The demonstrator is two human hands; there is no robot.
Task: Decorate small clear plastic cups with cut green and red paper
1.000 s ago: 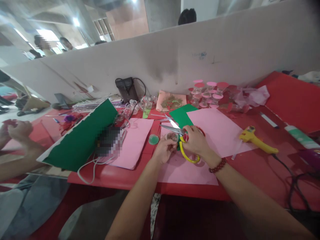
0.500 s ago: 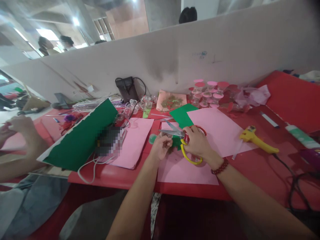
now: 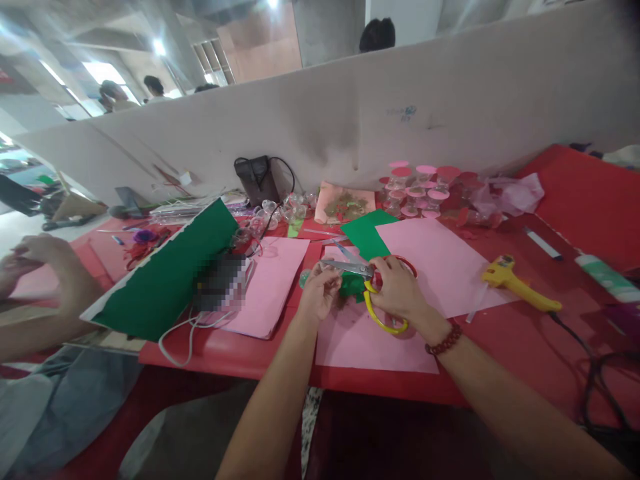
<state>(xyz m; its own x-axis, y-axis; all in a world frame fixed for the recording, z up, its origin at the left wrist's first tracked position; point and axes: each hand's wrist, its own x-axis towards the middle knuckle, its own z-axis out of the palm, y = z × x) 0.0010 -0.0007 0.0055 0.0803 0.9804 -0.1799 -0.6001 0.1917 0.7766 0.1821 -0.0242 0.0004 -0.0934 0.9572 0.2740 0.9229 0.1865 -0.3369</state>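
My right hand (image 3: 400,290) grips scissors (image 3: 383,323) with yellow and red handles. Their blades are parted and point left, over the fingers of my left hand (image 3: 320,290). Those fingers are pinched together on something small, maybe clear, that I cannot make out. A round greenish see-through piece (image 3: 304,278) shows just left of the left hand; whether it is held is unclear. Below the blades, a small crumpled green piece (image 3: 351,285) lies over a pink sheet (image 3: 377,347) on the red table.
A yellow glue gun (image 3: 520,283) with a black cable lies at right, near a white-and-green tube (image 3: 607,277). Small clear cups with pink discs (image 3: 425,193) stack at the back. Left are pink paper (image 3: 280,267), a propped green board (image 3: 170,273) and another person's hands (image 3: 55,273).
The left fingers have shifted slightly around the small thing they pinch, and more of the green piece shows beside them. The scissors remain in my right hand. The whole view has shifted a little.
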